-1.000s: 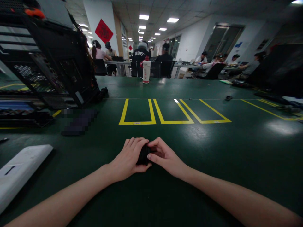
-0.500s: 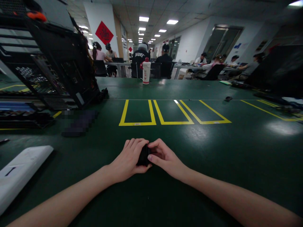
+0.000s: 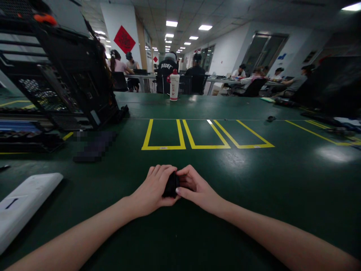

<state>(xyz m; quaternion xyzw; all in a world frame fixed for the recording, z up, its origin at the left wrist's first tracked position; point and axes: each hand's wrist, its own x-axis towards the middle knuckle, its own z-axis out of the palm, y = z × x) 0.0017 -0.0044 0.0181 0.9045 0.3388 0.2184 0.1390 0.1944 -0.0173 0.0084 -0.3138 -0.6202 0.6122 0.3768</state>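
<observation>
Low over the near middle of the green table [image 3: 107, 233], a small black object [image 3: 170, 187] sits between my two hands; its exact kind is hard to make out. My left hand [image 3: 153, 188] wraps round its left side, fingers over the far edge and thumb along the near one. From the right, my right hand [image 3: 199, 190] pinches its right edge, where a rim shows, with thumb in front and fingertips behind. Part of the object is covered by my fingers.
Yellow tape outlines [image 3: 163, 148] mark the table ahead. An open black computer case [image 3: 93, 90] stands at left, above a white box-like item [image 3: 28, 199]. A white bottle [image 3: 174, 86] with a red top stands farther back. People sit at tables beyond.
My right thumb has shifted very slightly on the black object's edge, and a little more of its rim shows. Both hands otherwise stay in place.
</observation>
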